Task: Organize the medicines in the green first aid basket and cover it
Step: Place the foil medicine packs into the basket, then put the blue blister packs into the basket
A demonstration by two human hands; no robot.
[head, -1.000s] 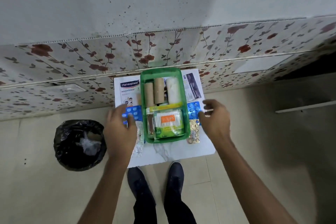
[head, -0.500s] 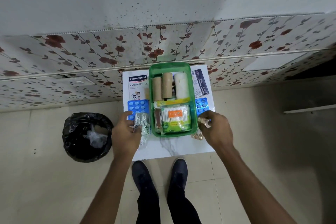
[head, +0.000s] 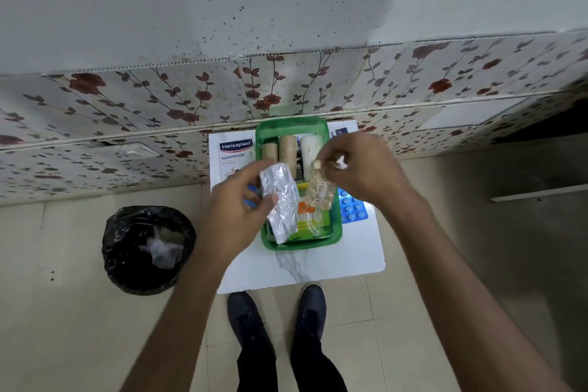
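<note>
Foil and clear blister strips held over green basket, one per hand.

Dark shoes (head: 276, 318) nearest, at the edge of the small white table (head: 350, 258). Above them, left hand (head: 237, 210) closed on a crumpled silver foil strip (head: 280, 202), thumb and fingers pinching its upper part, lower end hanging over the basket's near corner. Right hand (head: 362, 165) pinches the top of a clear strip of pale tablets (head: 319, 190), dangling over the green basket (head: 334, 232). Basket sits mid-table, holding rolls at the far end and a cotton-bud pack (head: 310, 219) nearer. Blue blister sheet (head: 353, 208) lies just beside it on the right; plaster box (head: 235, 153) to the left. No lid identifiable. Judgement: lay both strips flat on the pack, not bunched, so a cover can seat level.
</note>
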